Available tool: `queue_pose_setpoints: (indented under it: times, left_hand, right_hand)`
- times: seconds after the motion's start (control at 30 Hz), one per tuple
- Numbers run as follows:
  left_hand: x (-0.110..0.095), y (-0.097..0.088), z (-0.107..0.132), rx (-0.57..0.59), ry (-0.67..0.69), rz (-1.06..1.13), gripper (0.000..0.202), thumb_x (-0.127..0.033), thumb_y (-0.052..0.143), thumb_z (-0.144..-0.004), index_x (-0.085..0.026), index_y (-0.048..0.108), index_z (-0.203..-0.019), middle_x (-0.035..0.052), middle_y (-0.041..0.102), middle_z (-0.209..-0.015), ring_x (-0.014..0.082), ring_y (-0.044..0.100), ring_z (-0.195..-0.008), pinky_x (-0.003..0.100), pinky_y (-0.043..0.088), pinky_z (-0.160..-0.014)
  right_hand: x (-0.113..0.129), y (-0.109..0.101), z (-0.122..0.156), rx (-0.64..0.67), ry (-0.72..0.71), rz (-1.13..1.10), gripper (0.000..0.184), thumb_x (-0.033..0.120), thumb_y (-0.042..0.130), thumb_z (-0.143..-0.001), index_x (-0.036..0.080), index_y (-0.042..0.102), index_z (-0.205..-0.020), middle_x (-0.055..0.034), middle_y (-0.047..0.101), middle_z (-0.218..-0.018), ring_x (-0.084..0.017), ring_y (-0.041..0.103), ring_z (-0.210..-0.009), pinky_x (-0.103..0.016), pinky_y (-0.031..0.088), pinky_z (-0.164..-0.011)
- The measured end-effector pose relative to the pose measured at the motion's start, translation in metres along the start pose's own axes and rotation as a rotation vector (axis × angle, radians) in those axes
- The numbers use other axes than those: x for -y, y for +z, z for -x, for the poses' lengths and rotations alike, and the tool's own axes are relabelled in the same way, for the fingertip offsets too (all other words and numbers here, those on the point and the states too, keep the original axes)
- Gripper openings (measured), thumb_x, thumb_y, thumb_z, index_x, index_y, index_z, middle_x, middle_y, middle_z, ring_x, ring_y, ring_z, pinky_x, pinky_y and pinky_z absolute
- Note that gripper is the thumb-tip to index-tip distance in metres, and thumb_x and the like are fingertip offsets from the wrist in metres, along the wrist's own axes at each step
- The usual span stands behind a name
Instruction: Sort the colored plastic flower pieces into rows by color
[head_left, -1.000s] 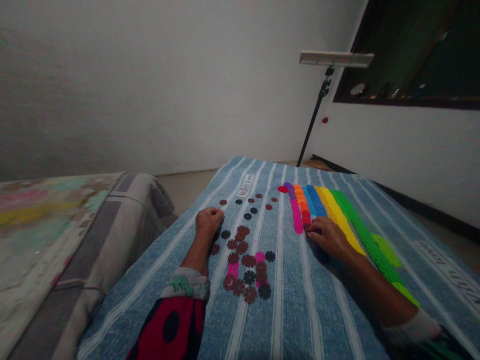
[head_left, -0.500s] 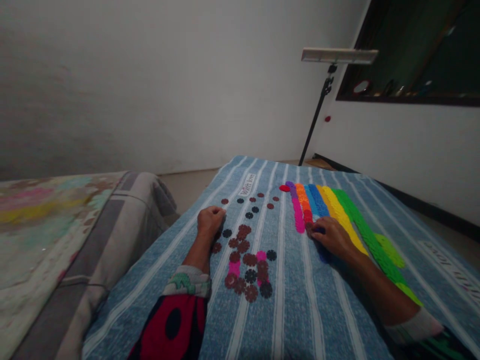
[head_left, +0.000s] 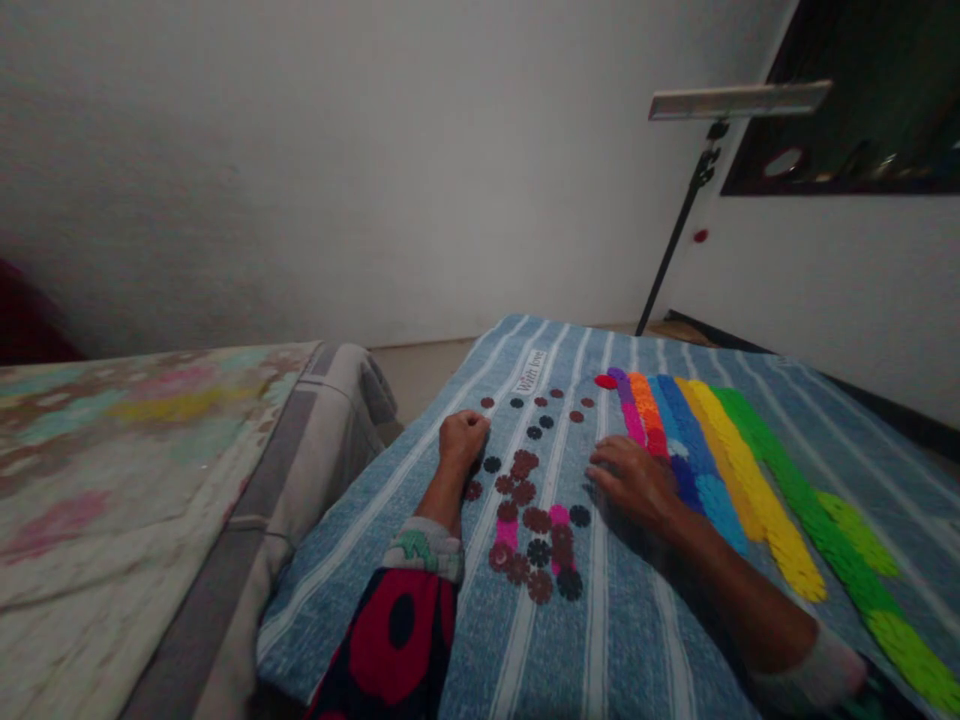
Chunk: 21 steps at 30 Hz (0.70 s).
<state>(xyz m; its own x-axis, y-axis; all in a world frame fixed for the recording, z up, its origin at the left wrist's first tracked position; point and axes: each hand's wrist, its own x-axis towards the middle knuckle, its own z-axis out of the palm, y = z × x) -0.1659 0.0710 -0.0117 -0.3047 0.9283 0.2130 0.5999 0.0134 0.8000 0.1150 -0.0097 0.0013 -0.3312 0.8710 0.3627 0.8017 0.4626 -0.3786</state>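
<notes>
My left hand [head_left: 463, 440] rests on the striped cloth with its fingers curled closed; whatever they may hold is hidden. Beside it lie a black notched disc [head_left: 492, 465] and a brown notched disc [head_left: 472, 491]. My right hand [head_left: 634, 475] hovers over the cloth, fingers stretched out and apart, with nothing visible in them. It covers the near end of the purple-pink row of discs [head_left: 632, 420] and partly the orange-red row [head_left: 646, 400]. Between the hands, brown, black and pink discs lie in a loose pile [head_left: 523, 490].
Overlapping discs form blue [head_left: 690, 440], yellow [head_left: 757, 480] and green [head_left: 810, 490] rows on the right. Small loose discs [head_left: 576, 416] and a red disc [head_left: 606, 382] lie farther back. A patterned bed cover [head_left: 187, 450] is at left; a lamp stand [head_left: 679, 225] stands behind.
My right hand has left the near end of the orange-red row, where it touched a brown disc, and moved left toward the pile. My left hand stays put; the view has turned left.
</notes>
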Motion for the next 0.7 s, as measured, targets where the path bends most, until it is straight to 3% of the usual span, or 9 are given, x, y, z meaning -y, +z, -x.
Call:
queue_pose_setpoints:
  times: [0.1, 0.33, 0.43, 0.7]
  left_hand:
    - [0.001, 0.001, -0.001, 0.003, 0.017, -0.025, 0.017, -0.031, 0.057, -0.068, -0.019, 0.067, -0.062, 0.003, 0.069, -0.064, 0.019, 0.065, -0.069, 0.026, 0.046, -0.063]
    - [0.002, 0.002, 0.0, 0.001, 0.075, -0.038, 0.016, -0.03, 0.058, -0.068, -0.02, 0.066, -0.058, 0.0025, 0.066, -0.06, 0.0191, 0.063, -0.065, 0.027, 0.044, -0.061]
    - [0.002, 0.003, 0.0, 0.007, 0.082, -0.048, 0.017, -0.03, 0.056, -0.069, -0.02, 0.064, -0.057, 0.0025, 0.065, -0.06, 0.0185, 0.062, -0.063, 0.027, 0.044, -0.06]
    - [-0.002, -0.001, -0.002, 0.021, 0.084, -0.087, 0.015, -0.03, 0.056, -0.068, -0.021, 0.064, -0.059, 0.0023, 0.066, -0.062, 0.0196, 0.064, -0.066, 0.029, 0.046, -0.064]
  right_hand:
    - [0.025, 0.018, -0.019, 0.075, -0.004, 0.009, 0.014, 0.024, 0.057, -0.087, 0.018, 0.069, -0.089, -0.0096, 0.065, -0.1, -0.023, 0.055, -0.103, -0.036, 0.043, -0.092]
    - [0.066, 0.05, -0.048, 0.141, 0.055, 0.109, 0.031, 0.045, 0.06, -0.087, 0.015, 0.068, -0.091, -0.0145, 0.061, -0.106, -0.028, 0.051, -0.107, -0.041, 0.041, -0.091]
    - [0.072, 0.057, -0.049, 0.151, 0.074, 0.133, 0.033, 0.045, 0.061, -0.087, 0.014, 0.069, -0.093, -0.0164, 0.06, -0.11, -0.03, 0.05, -0.11, -0.044, 0.04, -0.093]
    - [0.069, 0.059, -0.052, 0.116, 0.131, 0.039, 0.018, 0.036, 0.064, -0.084, 0.018, 0.065, -0.087, -0.0111, 0.062, -0.105, -0.027, 0.051, -0.106, -0.041, 0.04, -0.092]
